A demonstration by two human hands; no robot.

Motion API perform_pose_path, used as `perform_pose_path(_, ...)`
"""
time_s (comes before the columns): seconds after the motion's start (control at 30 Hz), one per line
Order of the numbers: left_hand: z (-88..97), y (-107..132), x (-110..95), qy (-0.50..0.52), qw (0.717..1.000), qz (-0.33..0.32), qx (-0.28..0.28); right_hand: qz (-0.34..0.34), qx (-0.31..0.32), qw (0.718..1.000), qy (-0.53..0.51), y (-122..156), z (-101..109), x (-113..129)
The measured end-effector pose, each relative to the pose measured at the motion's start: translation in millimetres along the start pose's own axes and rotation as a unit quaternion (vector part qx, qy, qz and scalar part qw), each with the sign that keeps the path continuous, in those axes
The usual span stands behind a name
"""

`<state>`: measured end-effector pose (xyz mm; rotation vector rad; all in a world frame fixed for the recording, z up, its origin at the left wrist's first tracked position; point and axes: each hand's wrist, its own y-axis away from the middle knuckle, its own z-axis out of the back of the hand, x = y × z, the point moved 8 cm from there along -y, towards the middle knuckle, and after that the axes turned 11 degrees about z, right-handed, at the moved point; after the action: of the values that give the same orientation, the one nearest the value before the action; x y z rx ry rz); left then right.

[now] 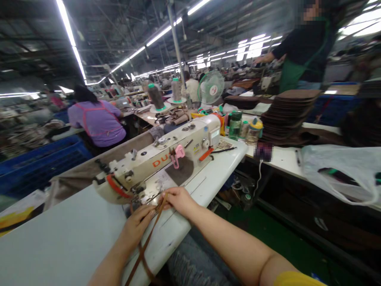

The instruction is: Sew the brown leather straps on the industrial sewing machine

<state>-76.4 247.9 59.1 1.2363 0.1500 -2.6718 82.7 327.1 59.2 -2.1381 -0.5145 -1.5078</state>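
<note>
A cream sewing machine point(160, 155) with orange lettering stands on a pale table. Just in front of its needle area, my right hand point(178, 200) is closed, pinching a narrow brown strap point(145, 247) between thumb and fingers. My left hand point(138, 222) lies close by on the near left, its fingers closed on the same strap near the machine's foot. From between the hands the strap runs down toward me, crossing over itself and hanging off the table's front edge. The needle and presser foot are small and partly hidden behind my fingers.
On the right, a side table carries a stack of dark brown pieces point(288, 115), jars point(254, 131) and a white plastic bag point(342, 167). Thread cones point(156, 97) and a green fan point(211, 87) stand behind. Blue crates point(44, 159) and a person in purple point(99, 119) are at left.
</note>
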Motion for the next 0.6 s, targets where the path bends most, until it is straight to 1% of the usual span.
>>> perform_pose_path(0.03, 0.7, 1, -7, 0.002, 1.0, -0.019, -0.007, -0.008, -0.003, 1.0, -0.007, 0, 1, -1)
perform_pose_path(0.1, -1.9, 2, -22, 0.007, 0.997, -0.075, 0.008, -0.024, -0.006, 0.999, -0.022, -2, 2, -5)
perform_pose_path(0.13, -1.9, 2, -24, 0.006, 0.997, -0.08, 0.008, -0.03, -0.007, 0.999, -0.028, -2, 2, -6)
perform_pose_path(0.33, -0.3, 3, -29, 0.001, 0.997, -0.079, 0.011, -0.049, -0.021, 0.998, -0.037, -4, 6, -8)
perform_pose_path(0.47, 1.3, 7, -36, 0.012, 0.997, -0.069, 0.012, -0.045, -0.027, 0.998, -0.032, -1, 6, -3)
perform_pose_path(0.6, 2.3, 4, -37, 0.012, 0.999, -0.053, 0.003, -0.034, -0.02, 0.999, -0.019, 0, 4, -1)
